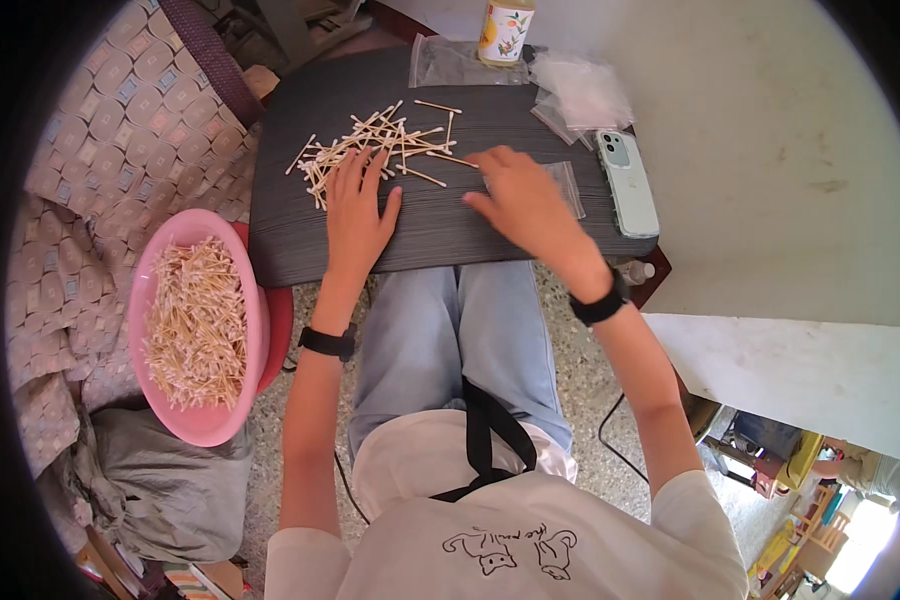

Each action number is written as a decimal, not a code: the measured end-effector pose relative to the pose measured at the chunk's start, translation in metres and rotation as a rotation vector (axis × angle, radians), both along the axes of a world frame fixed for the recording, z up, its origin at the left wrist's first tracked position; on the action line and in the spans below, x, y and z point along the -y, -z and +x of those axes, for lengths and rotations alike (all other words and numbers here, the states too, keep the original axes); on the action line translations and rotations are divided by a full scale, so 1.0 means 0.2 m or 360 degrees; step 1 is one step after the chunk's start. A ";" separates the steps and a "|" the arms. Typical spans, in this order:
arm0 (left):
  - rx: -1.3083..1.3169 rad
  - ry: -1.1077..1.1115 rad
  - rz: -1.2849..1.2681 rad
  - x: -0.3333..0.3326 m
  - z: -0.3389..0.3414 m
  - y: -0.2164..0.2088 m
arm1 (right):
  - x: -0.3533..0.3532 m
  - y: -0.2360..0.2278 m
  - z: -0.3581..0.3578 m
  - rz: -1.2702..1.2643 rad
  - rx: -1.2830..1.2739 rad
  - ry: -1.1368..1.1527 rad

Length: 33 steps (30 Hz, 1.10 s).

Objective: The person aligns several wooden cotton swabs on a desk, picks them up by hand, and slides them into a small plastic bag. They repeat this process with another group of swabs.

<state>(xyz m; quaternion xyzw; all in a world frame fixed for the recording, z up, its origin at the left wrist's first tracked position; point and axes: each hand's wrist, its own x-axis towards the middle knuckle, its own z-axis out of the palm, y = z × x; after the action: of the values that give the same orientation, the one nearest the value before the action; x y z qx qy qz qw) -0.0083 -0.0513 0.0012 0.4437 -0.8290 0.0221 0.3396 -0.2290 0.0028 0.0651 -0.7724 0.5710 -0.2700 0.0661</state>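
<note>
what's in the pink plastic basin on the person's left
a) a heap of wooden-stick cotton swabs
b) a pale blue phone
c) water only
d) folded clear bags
a: the pink plastic basin is heaped with wooden-stick cotton swabs, the same kind as the scattered swabs on the dark wood-grain board under the left hand; the pale blue phone lies on the board's right edge.
</note>
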 end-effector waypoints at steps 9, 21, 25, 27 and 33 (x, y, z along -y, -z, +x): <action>-0.0100 0.0055 0.0093 0.01 -0.02 0.04 | 0.36 0.28 0.35 -0.0492 -0.0612 0.0380; 0.0045 -0.0172 0.0067 0.02 -0.01 0.08 | 0.16 0.18 0.24 -0.0104 -0.0555 0.0061; 0.0034 -0.0170 0.0031 0.02 -0.01 0.04 | 0.09 0.20 0.20 -0.0240 -0.0190 -0.0095; -0.0219 0.0076 0.0012 -0.02 -0.01 0.00 | 0.07 0.20 0.20 -0.0243 -0.0010 -0.0091; -0.0041 0.0315 0.0113 -0.17 -0.02 -0.02 | 0.04 0.24 0.19 -0.0238 -0.0199 -0.0073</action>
<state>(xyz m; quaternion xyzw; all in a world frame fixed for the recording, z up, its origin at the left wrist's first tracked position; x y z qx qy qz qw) -0.0130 -0.0176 0.0059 0.3716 -0.8647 -0.0467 0.3346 -0.1902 -0.0052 0.0170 -0.8034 0.5344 -0.2618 -0.0214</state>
